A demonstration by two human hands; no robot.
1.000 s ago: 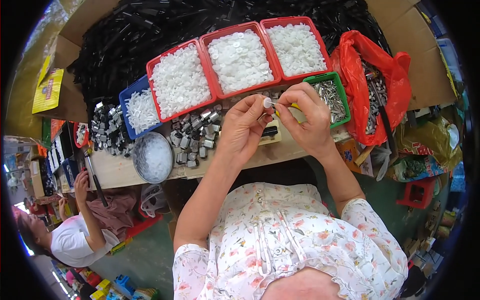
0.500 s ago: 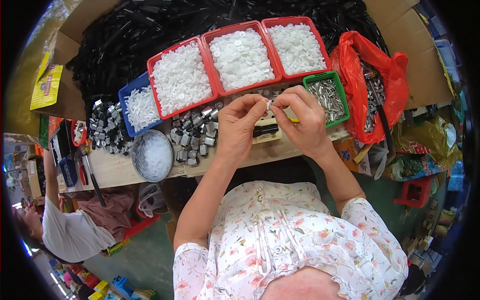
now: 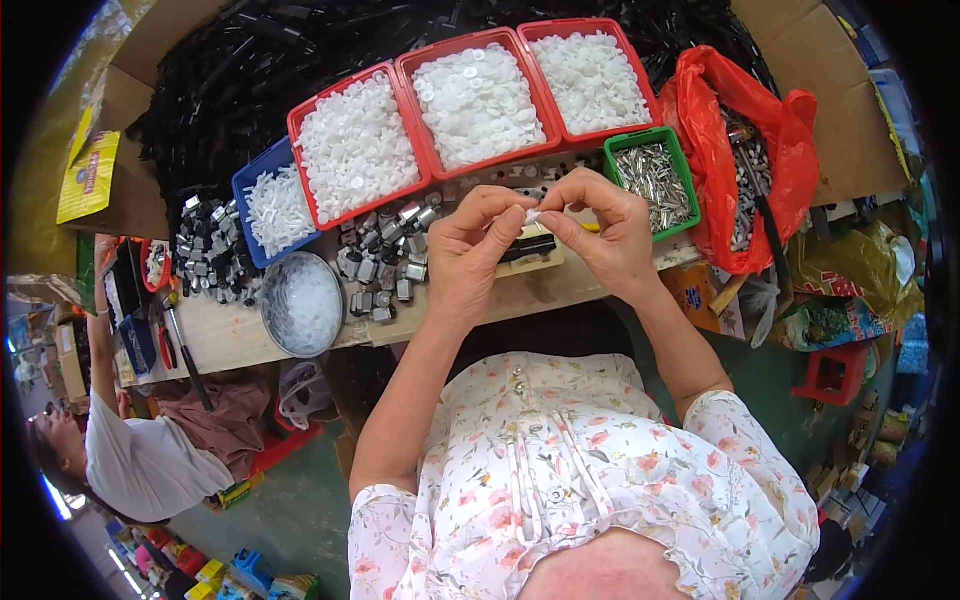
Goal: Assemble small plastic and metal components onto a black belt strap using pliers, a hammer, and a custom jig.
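Both your left hand (image 3: 468,255) and right hand (image 3: 612,238) pinch a small white part (image 3: 532,216), near the pale block (image 3: 537,262); a second ago it showed a round face, now a narrow sliver; the co-worker's arm (image 3: 101,352) has straightened.

Bright, diffuse light covers the workbench (image 3: 232,340) and floral blouse (image 3: 610,450), with deep shadow beneath the bench edge and scattered glints on the heap of black parts (image 3: 230,100). White pieces in the red trays (image 3: 500,159) approach overexposure, a strip lamp (image 3: 122,569) glares at lower left, and the tiny pale item (image 3: 532,216) is poorly resolved. Fisheye curvature bends the cardboard wall (image 3: 830,110) toward a black, softly blurred rim.
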